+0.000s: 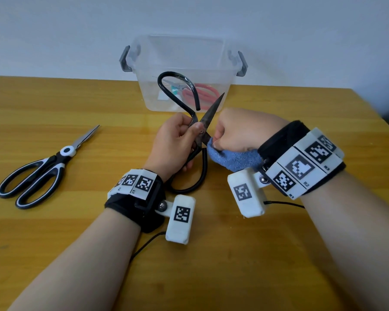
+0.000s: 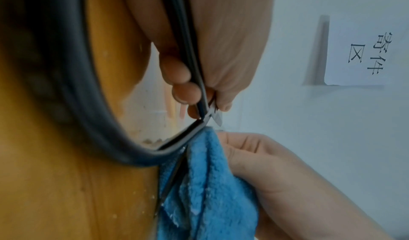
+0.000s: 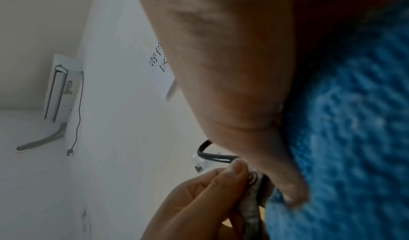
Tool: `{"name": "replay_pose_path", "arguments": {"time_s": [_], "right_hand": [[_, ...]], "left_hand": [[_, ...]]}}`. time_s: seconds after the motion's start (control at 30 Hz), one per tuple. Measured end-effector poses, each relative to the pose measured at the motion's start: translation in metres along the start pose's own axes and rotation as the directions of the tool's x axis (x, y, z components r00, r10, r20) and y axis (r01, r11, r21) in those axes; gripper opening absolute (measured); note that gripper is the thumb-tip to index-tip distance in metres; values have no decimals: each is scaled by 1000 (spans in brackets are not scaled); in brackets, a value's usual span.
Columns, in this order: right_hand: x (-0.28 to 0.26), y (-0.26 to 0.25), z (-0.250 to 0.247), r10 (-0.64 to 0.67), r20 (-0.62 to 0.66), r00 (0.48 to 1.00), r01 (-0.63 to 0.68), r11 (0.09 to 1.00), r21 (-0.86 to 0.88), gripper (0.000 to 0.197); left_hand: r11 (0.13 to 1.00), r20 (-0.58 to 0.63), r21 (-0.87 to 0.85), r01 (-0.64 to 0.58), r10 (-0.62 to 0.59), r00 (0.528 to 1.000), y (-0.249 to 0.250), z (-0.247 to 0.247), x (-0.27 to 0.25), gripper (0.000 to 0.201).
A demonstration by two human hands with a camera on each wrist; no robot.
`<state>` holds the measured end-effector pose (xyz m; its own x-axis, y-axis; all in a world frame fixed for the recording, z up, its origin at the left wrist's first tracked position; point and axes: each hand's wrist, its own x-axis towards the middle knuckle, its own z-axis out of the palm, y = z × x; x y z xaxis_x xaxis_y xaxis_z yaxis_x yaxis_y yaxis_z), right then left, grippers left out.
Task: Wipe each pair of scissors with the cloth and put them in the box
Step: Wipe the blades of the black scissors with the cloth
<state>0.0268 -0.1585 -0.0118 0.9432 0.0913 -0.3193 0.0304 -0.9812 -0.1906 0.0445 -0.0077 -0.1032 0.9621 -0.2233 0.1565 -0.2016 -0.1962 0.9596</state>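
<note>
Scissors of black iron stand open near the table's centre, before the box at twelve o'clock, our left hand pinching their pivot, our right hand clenching the blue cloth; we should wipe from pivot tipward, off the edge.

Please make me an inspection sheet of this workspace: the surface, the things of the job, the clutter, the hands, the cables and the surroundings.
Surface: wooden table, yellow-brown, against a pale wall.
Job's things: black iron scissors held open above the table; blue cloth wrapped on one blade near the pivot; black-and-white scissors lying closed at the left; clear box at the back, lid off, red-handled scissors inside.
Clutter: nothing seen.
Hands: left hand grips the iron scissors at the pivot; right hand pinches the cloth on the blade.
Cables: thin black cable from each wrist camera.
Surroundings: paper sign on the wall; white wall unit with a hanging cord.
</note>
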Motion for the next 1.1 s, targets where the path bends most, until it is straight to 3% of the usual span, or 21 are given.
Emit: {"name": "replay_pose_path", "arguments": {"time_s": [0.2, 0.37, 0.63, 0.83, 0.97, 1.1], "right_hand": [[-5, 5, -2, -19, 24, 1000, 19, 999, 26, 27], [-2, 1, -4, -112, -136, 984, 136, 972, 190, 17], [3, -1, 3, -70, -92, 993, 85, 982, 170, 25], [2, 10, 11, 2, 23, 1000, -2, 1000, -11, 26], [-6, 15, 8, 21, 96, 995, -20, 1000, -14, 27], [-14, 19, -8, -41, -26, 999, 44, 993, 113, 21]], "left_hand": [[1000, -7, 6, -3, 3, 1000, -1, -1, 2, 22], [999, 6, 11, -30, 30, 1000, -2, -2, 2, 26], [1000, 4, 12, -11, 11, 1000, -3, 0, 2, 23], [1000, -11, 16, -7, 7, 1000, -4, -1, 3, 22], [1000, -30, 26, -11, 12, 999, -4, -1, 3, 26], [999, -21, 24, -31, 31, 999, -3, -1, 4, 29]]}}
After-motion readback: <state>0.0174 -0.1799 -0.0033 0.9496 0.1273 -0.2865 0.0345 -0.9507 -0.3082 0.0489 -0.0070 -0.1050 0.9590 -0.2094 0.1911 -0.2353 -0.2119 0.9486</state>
